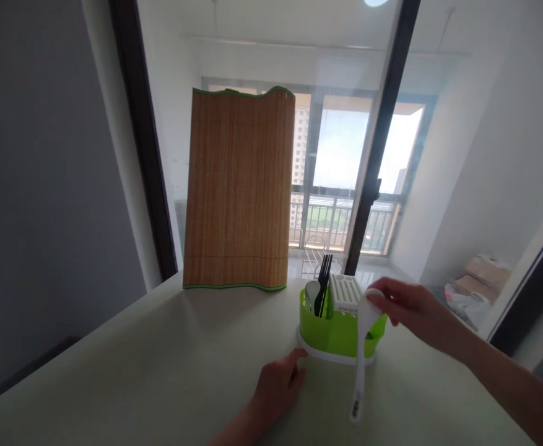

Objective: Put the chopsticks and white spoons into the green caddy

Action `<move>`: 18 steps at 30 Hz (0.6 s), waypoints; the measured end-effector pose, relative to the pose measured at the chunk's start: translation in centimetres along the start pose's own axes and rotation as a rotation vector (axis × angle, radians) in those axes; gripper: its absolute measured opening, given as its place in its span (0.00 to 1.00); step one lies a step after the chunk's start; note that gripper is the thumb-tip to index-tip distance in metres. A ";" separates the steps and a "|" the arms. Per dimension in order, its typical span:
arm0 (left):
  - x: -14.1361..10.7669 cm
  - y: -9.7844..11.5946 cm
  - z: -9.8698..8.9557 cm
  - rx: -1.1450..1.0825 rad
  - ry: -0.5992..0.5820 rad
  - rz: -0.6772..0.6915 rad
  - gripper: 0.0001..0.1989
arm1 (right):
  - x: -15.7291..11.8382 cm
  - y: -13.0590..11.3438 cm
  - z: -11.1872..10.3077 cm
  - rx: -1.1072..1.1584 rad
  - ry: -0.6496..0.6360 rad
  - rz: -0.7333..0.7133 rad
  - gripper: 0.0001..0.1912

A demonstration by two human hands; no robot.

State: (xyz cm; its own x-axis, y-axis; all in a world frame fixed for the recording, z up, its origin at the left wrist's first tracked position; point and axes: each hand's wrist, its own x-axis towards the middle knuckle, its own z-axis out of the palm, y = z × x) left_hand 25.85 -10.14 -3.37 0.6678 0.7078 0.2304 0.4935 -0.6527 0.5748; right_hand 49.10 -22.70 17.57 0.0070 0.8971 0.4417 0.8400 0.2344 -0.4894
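Observation:
My right hand [401,302] pinches a white rice paddle [361,334] by its broad head. The paddle's handle hangs down in front of a green utensil holder [329,334]. This holder stands on a white base on the table, with black chopsticks [323,285] and a pale spoon [312,291] upright in its left part. A white slotted rack [345,292] sits at its top, beside the paddle. Low at the holder's front left, my left hand [278,381] has curled fingers, with a fingertip against the white base. Part of its grip is hidden.
A bamboo mat [238,192] with green edging stands upright on the white table [160,365], left of the holder. Behind the table is a glass partition with a dark frame [371,179]. Cardboard boxes [487,275] and a plastic bag lie beyond it at the right.

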 end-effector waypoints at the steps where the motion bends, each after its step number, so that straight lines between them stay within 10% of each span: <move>1: 0.0 0.0 0.0 -0.005 0.004 0.007 0.18 | 1.8 -1.1 -0.8 -0.096 0.091 -0.077 0.17; 5: -0.1 -0.3 0.2 -0.032 0.013 0.018 0.18 | 7.3 -3.0 -0.4 -0.519 0.274 -0.206 0.17; 9: 0.0 -0.3 0.2 -0.056 0.003 0.014 0.18 | 9.7 -2.3 3.4 -0.897 0.144 -0.174 0.12; 18: -0.2 0.2 -0.2 -0.046 -0.030 0.036 0.19 | 10.4 1.0 8.7 -1.005 -0.104 -0.144 0.11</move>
State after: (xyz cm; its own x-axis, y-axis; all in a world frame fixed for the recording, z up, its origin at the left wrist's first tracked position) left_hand 25.73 -10.38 -3.13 0.7012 0.6755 0.2282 0.4432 -0.6636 0.6027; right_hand 45.30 -9.90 15.11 -0.1372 0.9245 0.3556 0.8961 -0.0372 0.4424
